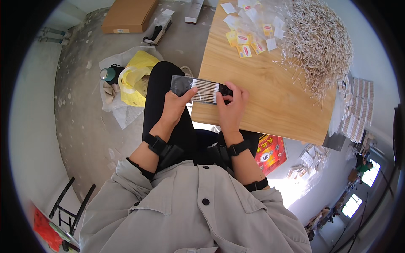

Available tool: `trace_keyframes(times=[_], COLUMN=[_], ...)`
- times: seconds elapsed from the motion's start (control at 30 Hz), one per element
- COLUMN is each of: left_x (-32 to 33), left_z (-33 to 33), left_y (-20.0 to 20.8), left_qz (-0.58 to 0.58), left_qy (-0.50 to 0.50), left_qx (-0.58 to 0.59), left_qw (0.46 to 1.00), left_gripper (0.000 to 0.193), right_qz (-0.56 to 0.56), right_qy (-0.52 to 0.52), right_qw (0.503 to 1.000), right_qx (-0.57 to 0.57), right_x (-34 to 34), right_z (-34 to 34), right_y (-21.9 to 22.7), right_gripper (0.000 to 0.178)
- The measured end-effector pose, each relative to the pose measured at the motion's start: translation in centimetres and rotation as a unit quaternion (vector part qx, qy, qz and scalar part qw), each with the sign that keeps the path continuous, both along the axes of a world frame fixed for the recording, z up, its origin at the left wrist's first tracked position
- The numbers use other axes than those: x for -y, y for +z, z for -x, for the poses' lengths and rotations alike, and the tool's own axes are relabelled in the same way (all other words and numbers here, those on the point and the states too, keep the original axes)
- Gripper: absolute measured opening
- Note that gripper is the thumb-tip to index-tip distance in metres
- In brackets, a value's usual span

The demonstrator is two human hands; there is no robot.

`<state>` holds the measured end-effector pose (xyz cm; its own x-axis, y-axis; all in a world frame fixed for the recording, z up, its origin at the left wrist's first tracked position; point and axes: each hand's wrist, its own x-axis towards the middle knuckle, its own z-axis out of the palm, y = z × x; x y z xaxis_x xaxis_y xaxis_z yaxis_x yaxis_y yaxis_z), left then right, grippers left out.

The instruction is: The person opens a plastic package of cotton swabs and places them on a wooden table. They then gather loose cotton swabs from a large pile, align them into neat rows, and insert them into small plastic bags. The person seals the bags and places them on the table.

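Note:
Between my hands, over my lap at the table's left corner, is a clear plastic bag (205, 91) with a row of white-tipped cotton swabs lying side by side in it. My left hand (174, 103) is closed on the bag's lower left part, thumb on top near the swab tips. My right hand (233, 103) pinches the bag's right end, thumb and fingers curled close to the tips there. The bag's left end sticks out past the swabs and looks flat. The fingers beneath the bag are hidden.
A large heap of loose swabs (318, 42) covers the far right of the wooden table (261, 88). Yellow and white cards (244, 51) and clear bags lie left of it. On the floor stand a yellow bag (139, 69), a bottle (108, 74) and a cardboard box (128, 17).

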<state>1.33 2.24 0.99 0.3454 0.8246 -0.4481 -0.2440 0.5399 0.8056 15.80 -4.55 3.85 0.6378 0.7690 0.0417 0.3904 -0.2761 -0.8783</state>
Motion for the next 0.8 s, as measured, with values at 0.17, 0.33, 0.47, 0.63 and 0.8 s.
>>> trace_keyframes(times=[0.17, 0.33, 0.47, 0.63, 0.8], left_x=[-0.1, -0.1, 0.0, -0.1, -0.1], left_z=[0.1, 0.0, 0.1, 0.2, 0.4], left_y=[-0.1, 0.1, -0.1, -0.1, -0.6], left_qz=[0.001, 0.003, 0.004, 0.001, -0.011], left_qy=[-0.010, -0.002, 0.002, -0.010, -0.027], left_qx=[-0.006, 0.007, 0.019, 0.017, -0.007], left_qw=[1.000, 1.000, 1.000, 1.000, 1.000], left_gripper=[0.018, 0.019, 0.019, 0.019, 0.022], right_qz=[0.038, 0.011, 0.001, 0.039, 0.036], right_qy=[0.011, 0.017, 0.007, 0.008, 0.002], right_qw=[0.999, 1.000, 1.000, 0.998, 0.999], right_qx=[0.010, 0.019, 0.009, 0.046, 0.026], right_x=[-0.2, -0.5, -0.8, -1.0, -1.2], right_z=[-0.2, -0.3, -0.8, -1.0, -1.0], right_y=[0.2, -0.3, -0.6, 0.0, 0.2], right_gripper=[0.036, 0.033, 0.028, 0.022, 0.019])
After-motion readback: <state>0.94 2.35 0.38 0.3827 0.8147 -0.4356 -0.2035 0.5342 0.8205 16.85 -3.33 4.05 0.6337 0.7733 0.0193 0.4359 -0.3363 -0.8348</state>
